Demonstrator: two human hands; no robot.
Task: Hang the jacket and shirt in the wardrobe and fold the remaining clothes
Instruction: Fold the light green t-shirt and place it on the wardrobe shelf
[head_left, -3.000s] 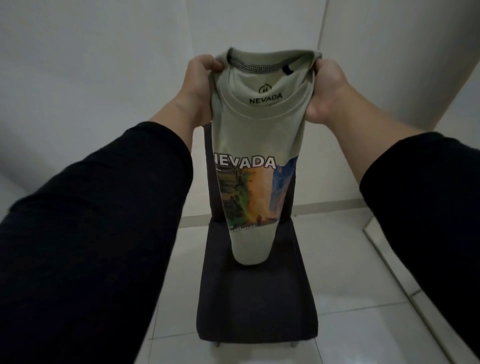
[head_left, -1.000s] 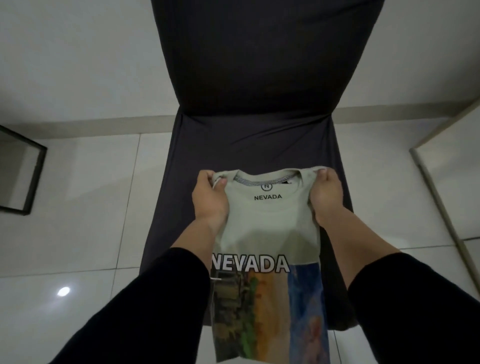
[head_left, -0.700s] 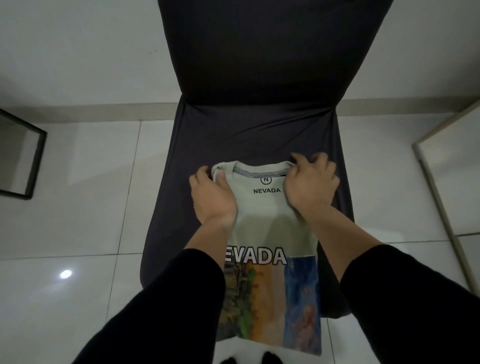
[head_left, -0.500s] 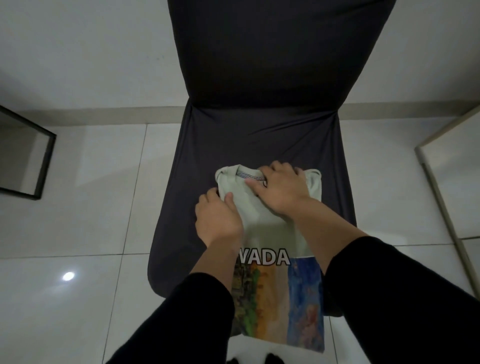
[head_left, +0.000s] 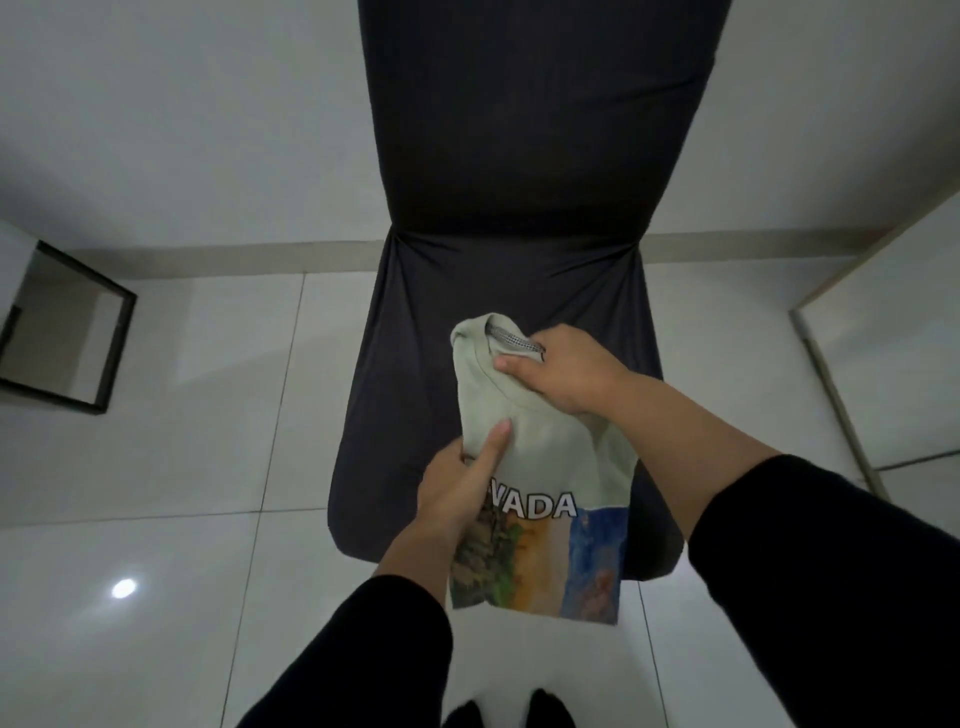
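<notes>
A pale green T-shirt (head_left: 550, 457), folded into a narrow strip with a "NEVADA" print and a colourful picture, lies lengthwise on the seat of a dark chair (head_left: 415, 415). Its lower end hangs over the seat's front edge. My right hand (head_left: 563, 371) grips the collar end, which is lifted and bent toward me. My left hand (head_left: 462, 486) pinches the shirt's left edge near the print, thumb on top.
The chair's tall back (head_left: 535, 114) rises against a white wall. A black-framed mirror or panel (head_left: 67, 332) leans at the left. A pale door or panel edge (head_left: 831, 374) stands at the right. Glossy white floor tiles surround the chair; my feet (head_left: 506, 712) show below.
The shirt went from held up in the air to laid on the chair seat. My right hand slid onto the collar and lifted it; my left hand slid down the left edge.
</notes>
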